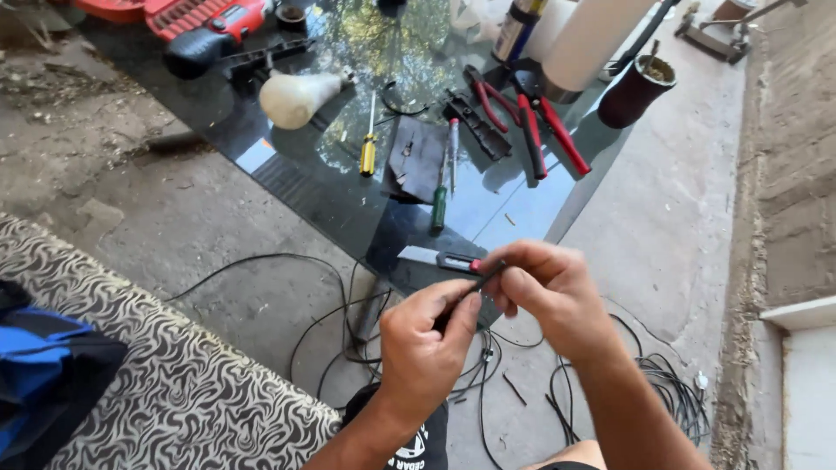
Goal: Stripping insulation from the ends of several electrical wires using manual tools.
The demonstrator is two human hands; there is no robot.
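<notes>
Black cable pinched between left hand, right hand, above floor

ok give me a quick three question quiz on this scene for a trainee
1. True or false: both hands grip the thin black cable.
2. Which lies closest to the hands: A) yellow screwdriver B) utility knife C) red pliers?
3. What colour is the handle of the screwdriver beside the grey one?

Key:
1. True: the left hand and right hand pinch the black cable between them.
2. B: the utility knife, not the yellow screwdriver or red pliers.
3. Green: green screwdriver.
</notes>
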